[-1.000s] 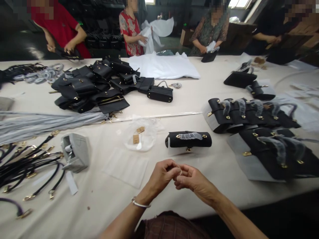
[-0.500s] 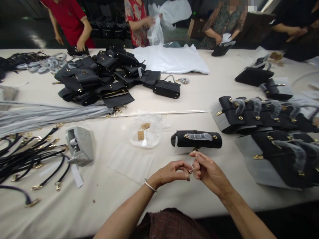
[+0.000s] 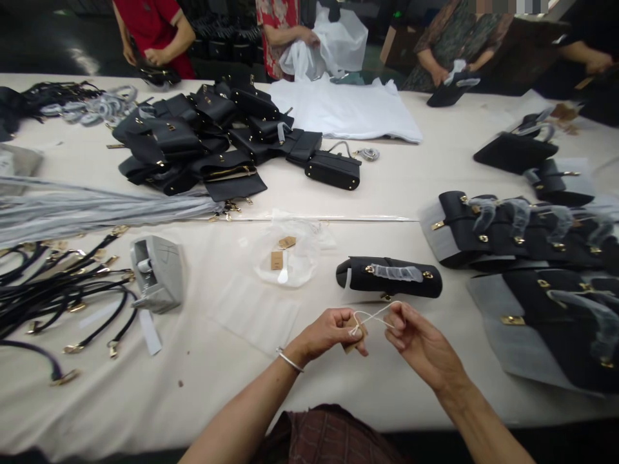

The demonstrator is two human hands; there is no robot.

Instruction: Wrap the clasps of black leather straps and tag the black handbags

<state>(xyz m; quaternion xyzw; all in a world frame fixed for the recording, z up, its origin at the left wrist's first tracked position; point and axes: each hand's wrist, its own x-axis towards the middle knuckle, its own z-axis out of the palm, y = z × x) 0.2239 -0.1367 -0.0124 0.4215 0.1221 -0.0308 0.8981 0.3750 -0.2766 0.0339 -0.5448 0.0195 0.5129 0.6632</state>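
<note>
Way over at 9–10 o'clock there's a tangle of black cord straps (image 3: 62, 303) with gold clasps, then a grey plastic box (image 3: 157, 274) just right of them. Around 11, a clear plastic bag (image 3: 285, 254) holds kraft tags, with a sheet of clear film (image 3: 254, 316) just below it.

The change is dead ahead: the hands were almost touching, and now they've drawn apart. The left hand (image 3: 329, 333) pinches a kraft paper tag (image 3: 355, 339), the right hand (image 3: 420, 341) pinches the far end of a white string loop (image 3: 374, 320), and the string runs tight between them.

A black handbag (image 3: 389, 277) sits at 12–1, close but not touching. Rows of black handbags (image 3: 517, 232) fill 2–3 o'clock. The near edge of the white-covered table (image 3: 193, 399) runs under the forearms.
</note>
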